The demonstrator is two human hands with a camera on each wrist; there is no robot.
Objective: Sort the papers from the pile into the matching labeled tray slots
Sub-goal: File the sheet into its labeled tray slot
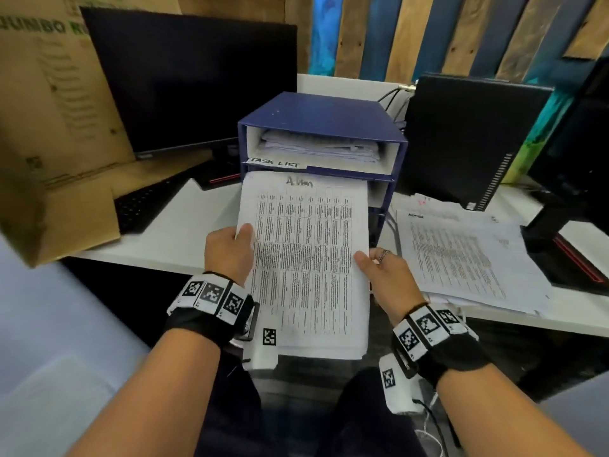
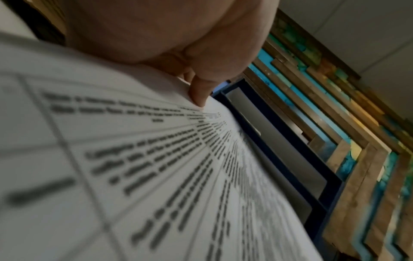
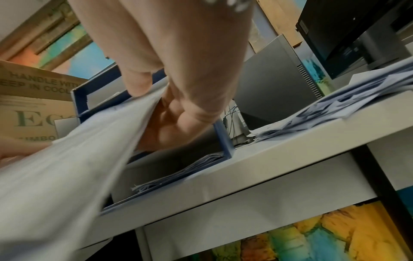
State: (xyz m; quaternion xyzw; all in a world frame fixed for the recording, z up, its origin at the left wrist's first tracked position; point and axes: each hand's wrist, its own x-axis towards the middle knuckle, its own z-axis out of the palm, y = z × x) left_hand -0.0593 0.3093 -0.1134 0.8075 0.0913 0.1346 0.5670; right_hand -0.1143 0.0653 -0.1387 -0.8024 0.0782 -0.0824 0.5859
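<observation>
Both hands hold a thick sheaf of printed papers with a handwritten word at its top. My left hand pinches its left edge, thumb on top, and my right hand pinches the right edge. The sheaf's far end sits at the mouth of the middle slot of the blue tray stack. The top slot, labelled "TASK LIST", holds papers. In the left wrist view my thumb presses the sheaf. In the right wrist view my fingers curl under the sheaf; the bottom slot holds papers.
The pile of loose papers lies on the white desk right of the tray. A dark monitor, keyboard and cardboard box stand at the left. A black computer case and another monitor stand are at the right.
</observation>
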